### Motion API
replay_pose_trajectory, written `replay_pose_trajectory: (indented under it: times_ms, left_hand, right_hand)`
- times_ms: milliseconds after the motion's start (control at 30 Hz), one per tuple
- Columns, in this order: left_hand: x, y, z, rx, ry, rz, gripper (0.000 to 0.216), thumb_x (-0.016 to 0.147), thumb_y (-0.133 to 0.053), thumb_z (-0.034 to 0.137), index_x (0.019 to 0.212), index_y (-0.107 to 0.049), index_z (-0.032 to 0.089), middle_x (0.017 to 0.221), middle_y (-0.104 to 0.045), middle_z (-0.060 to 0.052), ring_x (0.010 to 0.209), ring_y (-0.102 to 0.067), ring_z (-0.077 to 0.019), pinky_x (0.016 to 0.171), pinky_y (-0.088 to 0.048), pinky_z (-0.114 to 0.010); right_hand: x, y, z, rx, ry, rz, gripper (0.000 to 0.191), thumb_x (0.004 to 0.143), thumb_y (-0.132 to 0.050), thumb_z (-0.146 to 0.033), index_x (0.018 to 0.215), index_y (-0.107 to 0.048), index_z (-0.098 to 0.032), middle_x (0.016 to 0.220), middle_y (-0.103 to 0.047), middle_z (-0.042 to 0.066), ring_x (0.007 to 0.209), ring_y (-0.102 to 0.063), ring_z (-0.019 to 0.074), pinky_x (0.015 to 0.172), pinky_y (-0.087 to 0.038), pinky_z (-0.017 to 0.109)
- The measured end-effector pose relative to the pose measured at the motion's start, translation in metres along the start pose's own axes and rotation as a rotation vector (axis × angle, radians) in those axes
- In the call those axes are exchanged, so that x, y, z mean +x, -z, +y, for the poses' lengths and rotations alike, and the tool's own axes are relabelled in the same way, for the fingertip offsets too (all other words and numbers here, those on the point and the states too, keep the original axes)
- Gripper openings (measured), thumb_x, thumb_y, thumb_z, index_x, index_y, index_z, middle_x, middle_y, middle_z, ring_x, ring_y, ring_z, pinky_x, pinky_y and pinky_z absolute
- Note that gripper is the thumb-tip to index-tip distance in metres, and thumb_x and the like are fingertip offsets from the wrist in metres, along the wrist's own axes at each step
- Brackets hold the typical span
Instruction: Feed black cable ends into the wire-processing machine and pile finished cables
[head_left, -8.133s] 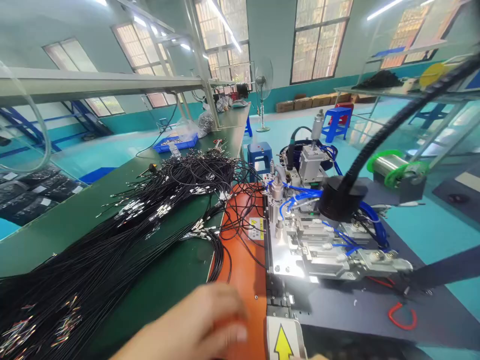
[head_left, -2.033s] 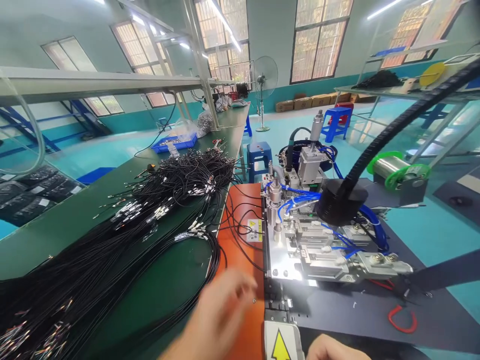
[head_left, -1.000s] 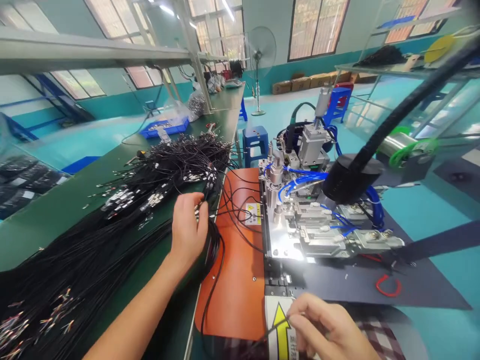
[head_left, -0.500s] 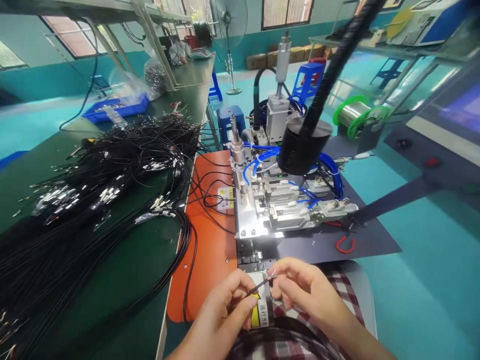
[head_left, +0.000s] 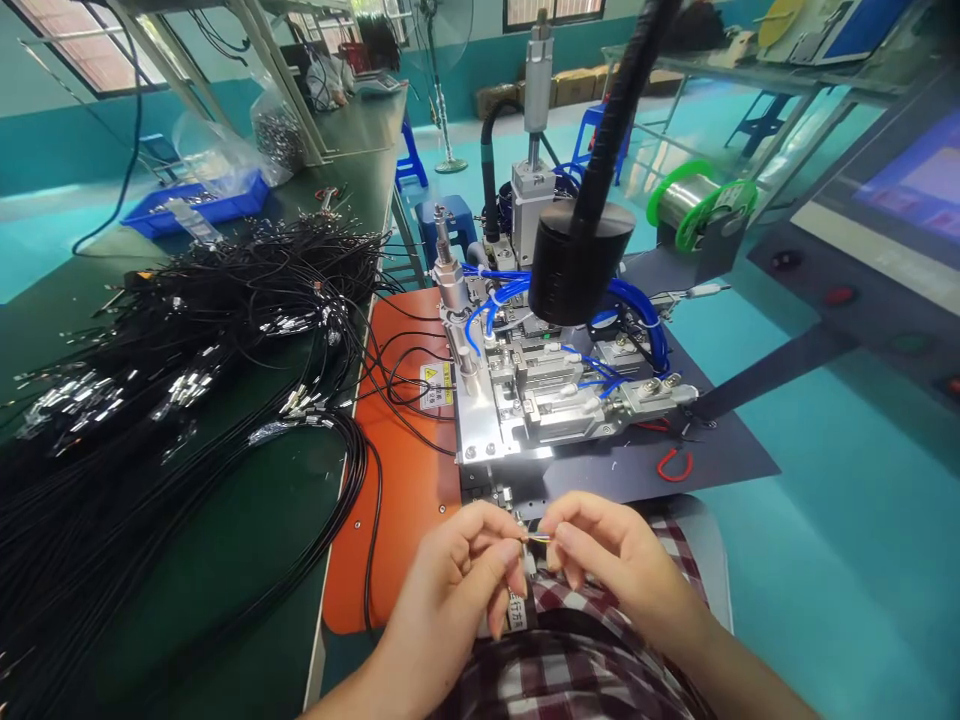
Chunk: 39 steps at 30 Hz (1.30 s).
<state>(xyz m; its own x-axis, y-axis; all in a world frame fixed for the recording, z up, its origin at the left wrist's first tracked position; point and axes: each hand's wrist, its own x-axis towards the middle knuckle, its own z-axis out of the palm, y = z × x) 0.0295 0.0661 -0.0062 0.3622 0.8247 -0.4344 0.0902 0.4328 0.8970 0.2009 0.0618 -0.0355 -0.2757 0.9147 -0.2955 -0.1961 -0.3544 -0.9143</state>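
Note:
My left hand (head_left: 469,565) pinches the end of a cable between thumb and forefinger, in front of the machine. From that pinch a few thin coloured wires (head_left: 538,538) stretch across to my right hand (head_left: 600,545). The right thumb and forefinger are closed on the far ends of those wires, so the tips are hidden. Most of the cable's black jacket is covered by my left fingers. Just beyond both hands stands the metal machine (head_left: 517,400), with its clamps and blue air tubes. Below the hands, a label with printed characters (head_left: 517,610) shows in part.
Bundles of black cables (head_left: 225,330) with shiny ends cover the green table at left. An orange plate (head_left: 390,540) borders the machine. Above it hangs a black cylindrical head (head_left: 577,265). Red-handled pliers (head_left: 675,463) lie right, below a wire spool (head_left: 697,205) and control panel (head_left: 862,270).
My right hand has closed on the thin wires, which now run straight between both hands. The left hand has shifted up toward the cable's end. The head view has swung slightly.

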Motion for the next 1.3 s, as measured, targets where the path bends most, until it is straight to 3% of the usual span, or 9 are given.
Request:
replay_pose_trajectory:
  times_ms: [400, 567, 867, 1100, 1300]
  left_hand:
    - [-0.004, 0.000, -0.004, -0.151, 0.010, -0.054, 0.046, 0.088, -0.054, 0.039, 0.125, -0.043, 0.014, 0.057, -0.052, 0.005, 0.038, -0.029, -0.0027, 0.039, -0.018, -0.018]
    - [-0.004, 0.000, -0.004, -0.214, 0.041, -0.079, 0.048, 0.086, -0.056, 0.043, 0.124, -0.047, 0.014, 0.056, -0.054, 0.005, 0.036, -0.028, -0.0017, 0.039, -0.016, -0.019]
    - [-0.003, 0.004, -0.006, -0.376, 0.046, -0.107, 0.032, 0.090, -0.054, 0.037, 0.115, -0.050, 0.016, 0.054, -0.051, 0.006, 0.038, -0.028, -0.0007, 0.044, -0.018, -0.019]
    - [-0.004, 0.005, -0.017, -0.258, -0.061, -0.057, 0.026, 0.092, -0.050, 0.035, 0.113, -0.046, 0.019, 0.056, -0.051, 0.006, 0.038, -0.028, -0.0015, 0.040, -0.017, -0.017]
    - [-0.008, 0.001, -0.021, -0.153, -0.085, 0.013, 0.027, 0.091, -0.052, 0.039, 0.111, -0.045, 0.022, 0.061, -0.050, 0.005, 0.044, -0.033, -0.0046, 0.041, -0.023, -0.017]
  right_hand:
    - [0.004, -0.012, 0.010, 0.319, -0.102, -0.050, 0.033, 0.075, -0.071, -0.045, 0.072, -0.058, -0.015, 0.057, -0.056, -0.003, 0.048, -0.043, 0.0063, 0.049, -0.034, 0.019]
    - [0.003, -0.017, 0.006, 0.333, -0.097, -0.049, 0.037, 0.069, -0.075, -0.048, 0.069, -0.057, -0.016, 0.053, -0.052, -0.005, 0.045, -0.040, 0.0063, 0.048, -0.032, 0.020]
    - [0.002, -0.028, 0.021, 0.357, -0.044, 0.017, 0.034, 0.075, -0.071, -0.047, 0.074, -0.061, -0.015, 0.055, -0.055, -0.003, 0.046, -0.043, 0.0072, 0.046, -0.032, 0.020]
    - [0.000, -0.035, 0.027, 0.366, -0.036, 0.056, 0.030, 0.081, -0.066, -0.043, 0.072, -0.058, -0.015, 0.055, -0.053, -0.004, 0.044, -0.041, 0.0056, 0.044, -0.030, 0.019]
    - [-0.006, -0.033, 0.033, 0.185, 0.041, 0.053, 0.027, 0.086, -0.060, -0.039, 0.073, -0.052, -0.017, 0.060, -0.051, -0.004, 0.047, -0.040, 0.0065, 0.046, -0.032, 0.020]
